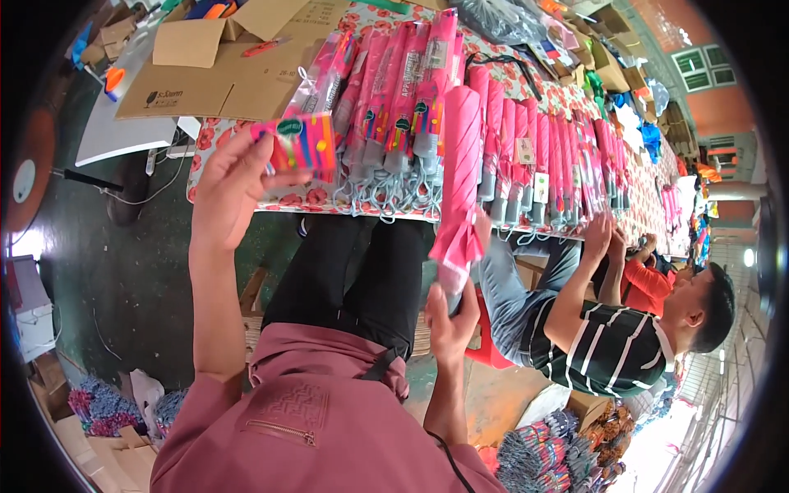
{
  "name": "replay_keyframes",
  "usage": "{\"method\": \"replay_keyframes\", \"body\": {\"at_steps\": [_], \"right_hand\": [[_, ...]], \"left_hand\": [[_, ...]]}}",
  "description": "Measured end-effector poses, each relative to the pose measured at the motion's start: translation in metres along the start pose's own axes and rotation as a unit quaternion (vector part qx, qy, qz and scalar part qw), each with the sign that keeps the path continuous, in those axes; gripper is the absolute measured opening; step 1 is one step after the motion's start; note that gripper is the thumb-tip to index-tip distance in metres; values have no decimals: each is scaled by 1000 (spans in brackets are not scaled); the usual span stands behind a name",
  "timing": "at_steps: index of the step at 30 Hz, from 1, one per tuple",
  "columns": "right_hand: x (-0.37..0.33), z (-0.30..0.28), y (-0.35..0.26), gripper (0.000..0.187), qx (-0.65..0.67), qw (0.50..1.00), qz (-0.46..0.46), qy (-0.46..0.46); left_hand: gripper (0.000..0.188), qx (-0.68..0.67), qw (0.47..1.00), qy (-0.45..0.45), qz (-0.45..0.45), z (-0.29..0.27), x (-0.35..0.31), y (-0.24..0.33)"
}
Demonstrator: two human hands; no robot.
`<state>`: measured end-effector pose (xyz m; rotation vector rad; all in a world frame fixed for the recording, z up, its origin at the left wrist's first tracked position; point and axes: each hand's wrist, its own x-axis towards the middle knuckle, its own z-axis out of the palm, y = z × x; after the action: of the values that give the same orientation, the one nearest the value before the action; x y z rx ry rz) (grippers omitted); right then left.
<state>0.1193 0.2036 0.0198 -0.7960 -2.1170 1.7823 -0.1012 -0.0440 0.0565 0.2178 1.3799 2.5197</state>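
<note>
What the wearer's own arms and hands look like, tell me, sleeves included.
The left hand and right hand wear no gloves; no watch shows. The forearms are bare below dusty-pink sleeves, the left ending near the elbow. A thin black cord runs beside the right.
</note>
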Motion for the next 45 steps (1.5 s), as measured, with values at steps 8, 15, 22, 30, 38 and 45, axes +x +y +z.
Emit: {"method": "replay_keyframes", "body": {"at_steps": [8,15,22,30,38,45], "right_hand": [[-38,-22,-4,27,-168,962,-214,-19],[-41,-28,2,39,-187,936,-295,-44],[-38,-27,-3,27,-212,939,-266,-37],[-29,-25,-2,38,-260,917,-302,-15],[-39,-11,6,41,-215,944,-250,-36],[-54,3,12,35,-98,982,-147,-63]], "left_hand": [[28,-29,996,-30,79,22,34,14],[23,-35,992,-49,111,35,36,21],[20,-18,991,30,126,37,35,13],[13,20,985,-47,166,22,31,21],[30,137,975,-83,153,18,28,27],[44,139,978,-146,48,-20,35,29]]}}
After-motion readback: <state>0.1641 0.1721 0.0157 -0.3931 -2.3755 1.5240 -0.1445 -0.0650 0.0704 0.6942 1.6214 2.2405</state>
